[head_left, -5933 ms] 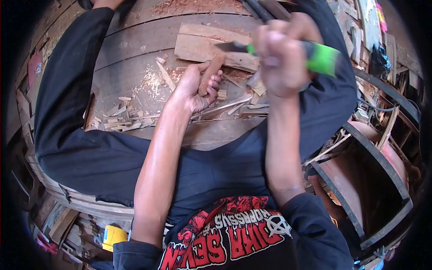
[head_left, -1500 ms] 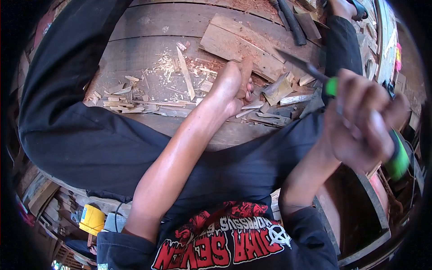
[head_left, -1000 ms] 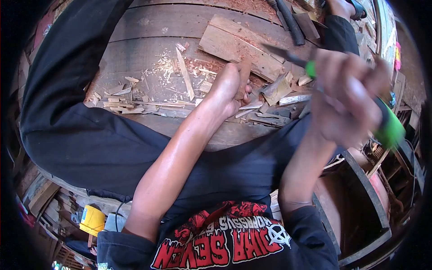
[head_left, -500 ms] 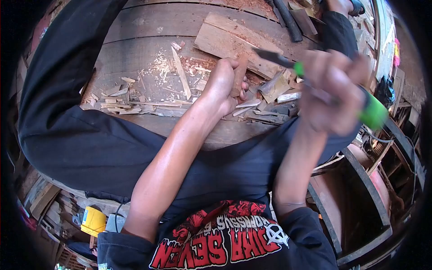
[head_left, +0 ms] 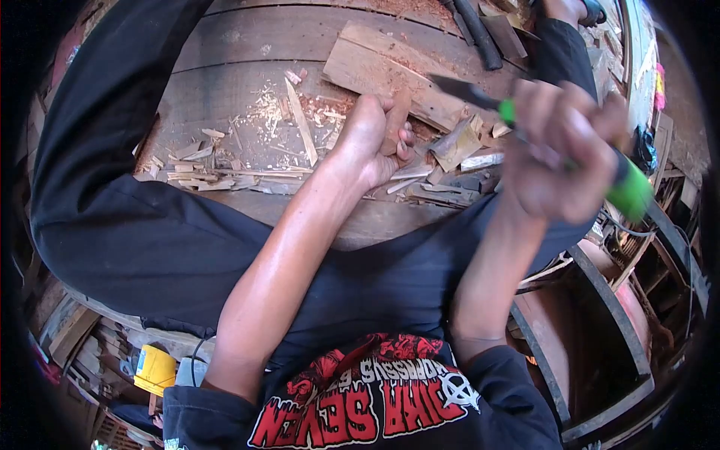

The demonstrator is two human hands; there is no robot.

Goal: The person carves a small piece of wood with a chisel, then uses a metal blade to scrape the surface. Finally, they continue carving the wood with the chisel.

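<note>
My left hand [head_left: 375,142] is closed around a small reddish-brown piece of wood [head_left: 397,124], which stands up between thumb and fingers. In my right hand [head_left: 559,150], smeared by motion, is a knife with a bright green handle [head_left: 628,187]. Its dark blade [head_left: 465,91] points left toward the top of the wood piece, with a gap between them. Behind both hands a thick wooden board [head_left: 375,64] lies on the planks, partly overlapped by the wood piece and blade.
Wood shavings [head_left: 270,109], splinters [head_left: 202,176] and offcuts [head_left: 456,146] litter the plank floor [head_left: 225,90]. A dark bar-like tool [head_left: 480,34] lies at the top. My crossed legs [head_left: 150,225] frame the work area. A yellow container [head_left: 155,369] stands at lower left.
My right hand and the knife have shifted slightly to the right, away from the wood piece. My left hand has barely moved and keeps its hold.
</note>
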